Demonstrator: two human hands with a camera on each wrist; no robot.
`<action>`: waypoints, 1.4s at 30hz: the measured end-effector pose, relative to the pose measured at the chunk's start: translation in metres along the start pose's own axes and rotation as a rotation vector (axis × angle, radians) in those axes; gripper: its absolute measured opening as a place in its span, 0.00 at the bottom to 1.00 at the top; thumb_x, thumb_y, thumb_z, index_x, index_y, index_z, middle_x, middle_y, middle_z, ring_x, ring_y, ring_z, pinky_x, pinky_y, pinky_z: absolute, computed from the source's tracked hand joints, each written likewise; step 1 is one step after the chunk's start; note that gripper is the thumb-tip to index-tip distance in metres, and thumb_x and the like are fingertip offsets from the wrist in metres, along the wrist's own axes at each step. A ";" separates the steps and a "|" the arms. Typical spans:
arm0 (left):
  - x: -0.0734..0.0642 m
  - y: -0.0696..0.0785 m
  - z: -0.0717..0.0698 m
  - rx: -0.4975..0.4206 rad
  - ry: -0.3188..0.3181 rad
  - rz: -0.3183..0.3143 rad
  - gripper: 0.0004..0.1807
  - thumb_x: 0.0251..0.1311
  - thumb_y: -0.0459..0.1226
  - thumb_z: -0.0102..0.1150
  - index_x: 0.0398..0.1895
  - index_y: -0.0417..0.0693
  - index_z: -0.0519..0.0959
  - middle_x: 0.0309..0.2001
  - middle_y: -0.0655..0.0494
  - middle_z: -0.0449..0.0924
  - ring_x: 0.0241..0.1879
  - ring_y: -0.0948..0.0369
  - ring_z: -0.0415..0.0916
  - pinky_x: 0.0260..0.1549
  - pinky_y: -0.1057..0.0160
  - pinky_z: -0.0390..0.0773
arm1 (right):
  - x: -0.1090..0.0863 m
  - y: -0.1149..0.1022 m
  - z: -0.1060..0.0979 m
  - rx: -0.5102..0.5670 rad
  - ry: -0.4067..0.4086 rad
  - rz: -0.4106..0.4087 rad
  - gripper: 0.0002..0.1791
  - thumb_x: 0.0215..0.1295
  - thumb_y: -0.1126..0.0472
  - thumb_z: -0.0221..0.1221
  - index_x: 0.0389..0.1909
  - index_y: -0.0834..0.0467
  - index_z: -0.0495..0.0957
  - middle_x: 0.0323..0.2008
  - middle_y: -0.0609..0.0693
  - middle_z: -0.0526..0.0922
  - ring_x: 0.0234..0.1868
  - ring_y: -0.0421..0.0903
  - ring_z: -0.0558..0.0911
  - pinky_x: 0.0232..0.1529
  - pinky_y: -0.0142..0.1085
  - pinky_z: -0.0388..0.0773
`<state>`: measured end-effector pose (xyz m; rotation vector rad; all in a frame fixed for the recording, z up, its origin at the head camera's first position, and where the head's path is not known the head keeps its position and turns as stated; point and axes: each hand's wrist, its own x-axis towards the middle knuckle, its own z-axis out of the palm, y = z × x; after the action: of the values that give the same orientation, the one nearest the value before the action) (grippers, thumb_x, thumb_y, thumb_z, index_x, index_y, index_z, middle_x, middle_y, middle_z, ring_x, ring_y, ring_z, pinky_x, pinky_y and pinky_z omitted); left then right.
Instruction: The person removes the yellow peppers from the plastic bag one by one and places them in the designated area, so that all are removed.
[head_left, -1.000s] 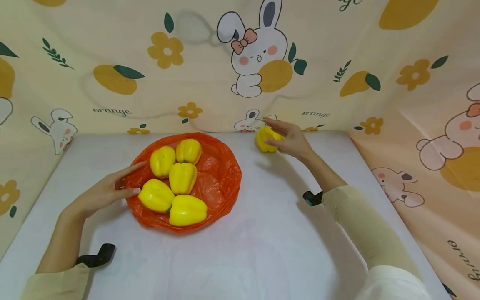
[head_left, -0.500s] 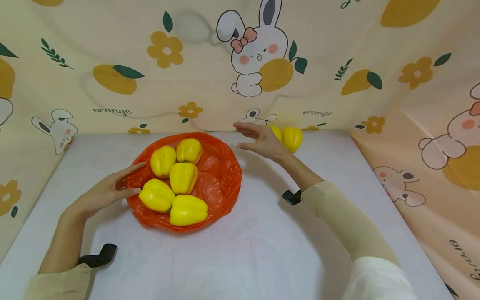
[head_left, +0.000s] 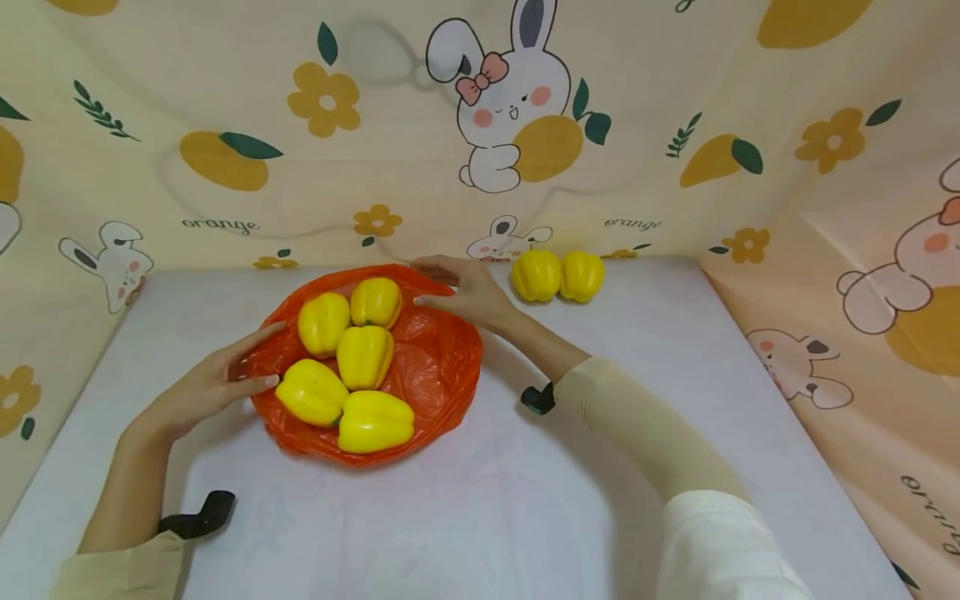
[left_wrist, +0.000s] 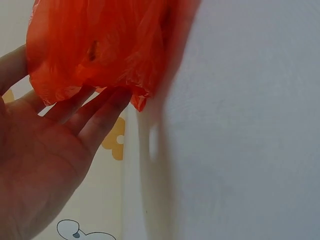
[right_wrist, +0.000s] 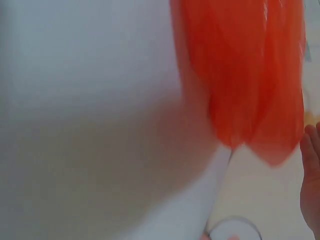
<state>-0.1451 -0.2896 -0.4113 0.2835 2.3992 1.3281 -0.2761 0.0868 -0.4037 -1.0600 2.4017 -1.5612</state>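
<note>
Several yellow bell peppers lie inside a red plastic bag, its mouth spread wide on the table. My left hand rests against the bag's left side, thumb and fingers apart. In the left wrist view, the fingers of the left hand reach behind the bag's red film. At the bag's far right rim is my right hand, fingers extended and thumb apart, with no pepper in it. The right wrist view shows only part of the right hand, beside the blurred red film.
Two more yellow bell peppers stand side by side at the table's back edge, right of the bag. A printed cloth hangs behind and to the right of the white table. Each wrist carries a black mount.
My right hand has moved left from in front of the two peppers at the back to the bag's far right rim. Both peppers are now fully visible. My left hand has stayed put.
</note>
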 end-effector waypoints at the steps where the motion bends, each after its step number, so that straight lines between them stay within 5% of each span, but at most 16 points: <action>1: 0.000 0.000 0.000 0.001 0.003 -0.001 0.44 0.67 0.46 0.60 0.80 0.58 0.48 0.78 0.36 0.42 0.73 0.32 0.42 0.61 0.23 0.51 | 0.002 0.000 0.005 -0.016 0.001 -0.016 0.29 0.61 0.58 0.69 0.63 0.61 0.75 0.60 0.57 0.79 0.61 0.53 0.78 0.62 0.49 0.74; 14: -0.001 -0.004 0.002 -0.015 -0.001 -0.011 0.43 0.67 0.46 0.59 0.80 0.58 0.49 0.78 0.37 0.42 0.74 0.33 0.37 0.61 0.22 0.46 | 0.017 -0.007 0.035 -0.188 -0.037 0.117 0.32 0.61 0.54 0.70 0.65 0.58 0.74 0.61 0.50 0.78 0.60 0.44 0.78 0.60 0.30 0.74; 29: 0.002 -0.002 0.003 -0.023 -0.015 -0.005 0.42 0.68 0.46 0.58 0.80 0.61 0.48 0.78 0.37 0.43 0.73 0.33 0.41 0.61 0.24 0.53 | 0.026 0.000 0.059 -0.385 -0.064 0.328 0.47 0.55 0.40 0.70 0.73 0.51 0.63 0.64 0.48 0.75 0.58 0.43 0.75 0.62 0.37 0.74; 37: 0.001 -0.002 0.002 -0.025 -0.008 -0.023 0.43 0.68 0.45 0.59 0.80 0.61 0.47 0.78 0.36 0.42 0.73 0.33 0.40 0.61 0.24 0.52 | 0.030 0.003 0.068 -0.490 -0.039 0.312 0.49 0.54 0.37 0.69 0.73 0.52 0.61 0.63 0.51 0.75 0.56 0.46 0.77 0.59 0.39 0.76; 42: 0.000 -0.001 0.002 -0.026 -0.003 -0.028 0.44 0.68 0.46 0.59 0.81 0.61 0.46 0.78 0.37 0.42 0.73 0.33 0.40 0.61 0.25 0.53 | 0.033 0.004 0.065 -0.459 -0.040 0.288 0.48 0.54 0.38 0.70 0.73 0.51 0.62 0.62 0.49 0.76 0.54 0.44 0.77 0.59 0.36 0.76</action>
<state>-0.1444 -0.2890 -0.4131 0.2433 2.3729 1.3448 -0.2753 0.0180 -0.4285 -0.7371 2.8018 -0.9152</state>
